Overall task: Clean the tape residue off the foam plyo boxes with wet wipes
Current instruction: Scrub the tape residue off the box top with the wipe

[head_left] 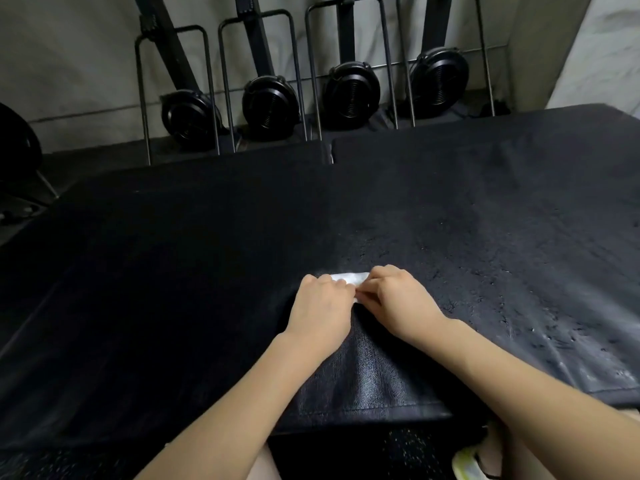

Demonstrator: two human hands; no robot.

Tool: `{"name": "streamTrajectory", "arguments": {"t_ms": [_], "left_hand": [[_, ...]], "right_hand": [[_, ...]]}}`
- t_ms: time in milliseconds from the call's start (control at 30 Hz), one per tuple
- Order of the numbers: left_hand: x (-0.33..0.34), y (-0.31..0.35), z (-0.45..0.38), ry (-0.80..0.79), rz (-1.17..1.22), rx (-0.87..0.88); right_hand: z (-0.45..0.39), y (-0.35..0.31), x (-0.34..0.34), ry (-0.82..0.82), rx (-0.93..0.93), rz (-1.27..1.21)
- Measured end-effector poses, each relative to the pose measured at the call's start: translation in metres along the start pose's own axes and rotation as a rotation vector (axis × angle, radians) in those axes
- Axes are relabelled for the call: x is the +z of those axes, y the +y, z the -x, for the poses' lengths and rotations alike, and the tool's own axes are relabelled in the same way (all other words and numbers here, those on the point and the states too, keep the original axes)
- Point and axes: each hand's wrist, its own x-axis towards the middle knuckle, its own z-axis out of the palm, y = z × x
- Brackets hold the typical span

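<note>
Fingertips of both hands meet over a small white wet wipe [349,279], which is bunched and folded between them on top of a black foam plyo box [207,271]. The left hand [320,303] has its fingers curled inward, pinching the near left end of the wipe; the right hand [398,299] curls its fingers over the right end and grips it too, knuckles up. Only a narrow strip of the wipe shows between and beyond the fingers. Both bare forearms reach in from the lower edge of the view. The wipe sits near the middle of the box's wide, textured vinyl top, closer to the near edge. To the right of the hands the surface carries pale smears and specks of residue [568,344] and looks damp and shiny. A second black box [485,147] lies just behind, edge against edge. Beyond them, four rowing machines [349,95] stand upright against a pale wall. A light-coloured shoe [471,460] shows at the lower right, on dark speckled floor.
</note>
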Motion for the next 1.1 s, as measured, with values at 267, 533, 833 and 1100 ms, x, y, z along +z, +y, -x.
{"name": "streamTrajectory", "arguments": {"t_ms": [267,533,833,1100], "left_hand": [[-0.002,0.028,0.077,0.06,0.141,0.137],[0.016,0.019,0.059,0.185,0.191,0.023],[0.029,-0.015,-0.013,0.169,0.21,-0.101],[0.02,0.0,0.004,0.143,0.166,-0.014]], "right_hand": [[0.076,-0.028,-0.019,-0.006,-0.107,-0.008],[0.058,-0.021,-0.008,0.051,-0.074,-0.006],[-0.014,0.006,0.006,0.071,0.038,-0.042],[0.001,0.006,0.005,0.075,-0.027,-0.007]]}}
